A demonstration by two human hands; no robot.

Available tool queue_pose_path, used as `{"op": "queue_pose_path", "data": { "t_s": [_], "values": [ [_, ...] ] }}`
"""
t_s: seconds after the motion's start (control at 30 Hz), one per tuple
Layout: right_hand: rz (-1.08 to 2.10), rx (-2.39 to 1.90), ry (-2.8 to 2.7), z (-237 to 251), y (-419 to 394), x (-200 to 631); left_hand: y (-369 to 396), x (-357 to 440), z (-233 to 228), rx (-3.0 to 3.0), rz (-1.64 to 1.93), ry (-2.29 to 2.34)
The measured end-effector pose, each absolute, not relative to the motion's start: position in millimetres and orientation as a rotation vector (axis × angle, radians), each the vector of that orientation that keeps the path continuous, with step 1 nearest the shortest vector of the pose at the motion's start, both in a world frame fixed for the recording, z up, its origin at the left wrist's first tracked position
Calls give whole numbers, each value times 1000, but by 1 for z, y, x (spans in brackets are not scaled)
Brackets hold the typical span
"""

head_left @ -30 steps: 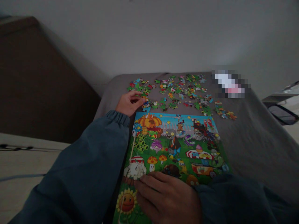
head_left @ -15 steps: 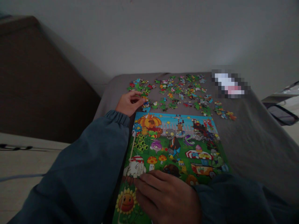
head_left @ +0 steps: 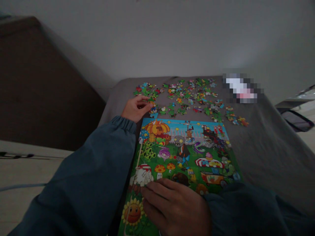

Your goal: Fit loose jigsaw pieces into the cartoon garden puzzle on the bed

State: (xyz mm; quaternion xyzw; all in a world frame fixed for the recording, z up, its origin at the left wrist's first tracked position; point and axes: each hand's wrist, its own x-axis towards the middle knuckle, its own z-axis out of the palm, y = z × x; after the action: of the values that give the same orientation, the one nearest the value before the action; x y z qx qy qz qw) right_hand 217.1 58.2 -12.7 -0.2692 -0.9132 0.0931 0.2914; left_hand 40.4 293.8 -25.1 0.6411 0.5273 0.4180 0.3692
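My left hand (head_left: pixel 136 108) is at the left end of the loose jigsaw pieces, thumb and fingers curled in a pinch on a small puzzle piece (head_left: pixel 153 107), partly hidden by the fingertips. Just below it lies a blue-edged piece (head_left: pixel 154 115), close to the top edge of the puzzle board (head_left: pixel 167 170). The board carries a bright cartoon picture with a pumpkin, zombies, mushrooms and a sunflower. Flat across its lower part rests my right hand (head_left: pixel 176 206), fingers stretched out to the left and holding nothing. It covers some of the picture.
Many loose jigsaw pieces (head_left: pixel 183 93) spread over the grey cloth (head_left: pixel 261 154) beyond the board. A blurred-out bright object (head_left: pixel 242 88) lies at the back right, and glasses (head_left: pixel 297 119) are at the right edge. A dark brown cabinet (head_left: pixel 44 85) stands left; a pale wall (head_left: pixel 157 39) rises behind.
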Motion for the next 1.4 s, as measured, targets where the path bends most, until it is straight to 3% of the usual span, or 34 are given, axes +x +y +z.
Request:
{"op": "queue_pose_path", "data": {
  "t_s": [0.6,1.4],
  "values": [
    [384,-751,-2424,-16,56,214,297,39,-31,1657,1100,1337],
    [270,-698,-2380,-14,58,212,297,37,-30,1667,1098,1336]
  ]
}}
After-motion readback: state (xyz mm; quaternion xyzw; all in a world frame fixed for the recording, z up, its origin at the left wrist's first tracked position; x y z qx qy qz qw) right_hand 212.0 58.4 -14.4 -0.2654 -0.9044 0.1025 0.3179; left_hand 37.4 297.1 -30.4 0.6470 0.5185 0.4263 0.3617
